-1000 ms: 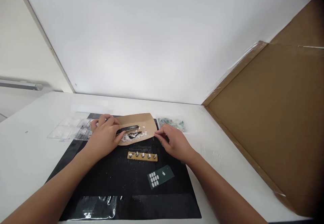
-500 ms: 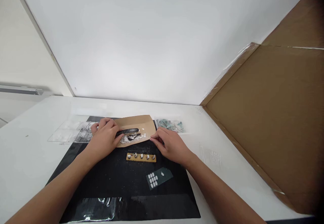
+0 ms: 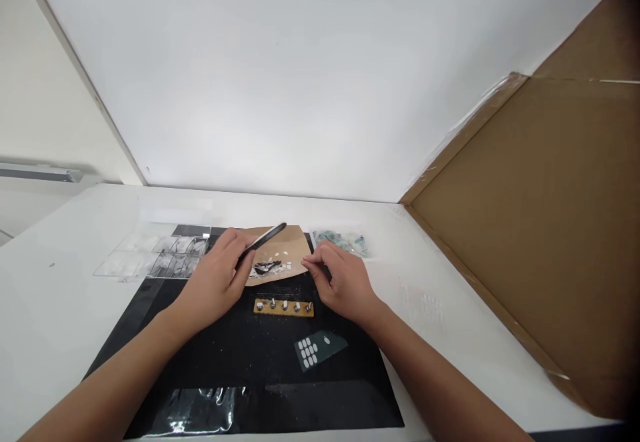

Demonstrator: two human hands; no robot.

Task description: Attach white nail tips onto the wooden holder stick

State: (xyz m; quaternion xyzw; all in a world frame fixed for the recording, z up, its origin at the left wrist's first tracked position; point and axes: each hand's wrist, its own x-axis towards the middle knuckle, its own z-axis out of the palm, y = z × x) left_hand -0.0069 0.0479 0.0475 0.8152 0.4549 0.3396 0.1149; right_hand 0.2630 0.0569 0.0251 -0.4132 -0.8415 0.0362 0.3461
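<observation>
My left hand [image 3: 220, 270] is closed around a black nail file [image 3: 267, 235] with a pale face, tilted up to the right over the tray. Under it sits a brown paper tray [image 3: 295, 242] with small white nail tips and black scraps in it. The fingers of my right hand [image 3: 333, 274] are pinched together over the tray's right edge; a tiny pale spot shows at the fingertips, too small to name. In front of the tray lies a tan strip [image 3: 283, 307] with several upright pegs carrying white tips. A dark green card [image 3: 320, 351] bears rows of white ovals.
A black mat [image 3: 240, 355] covers the middle of the white table [image 3: 45, 295]. Clear divided boxes [image 3: 175, 255] stand at the left. A clear box of greenish pieces [image 3: 343, 242] is behind my right hand. A cardboard panel [image 3: 530, 195] borders the right side.
My left hand has lifted the nail file from low in the tray and tilted it upward. My right hand stays pinched at the tray's right edge. The view has shifted slightly.
</observation>
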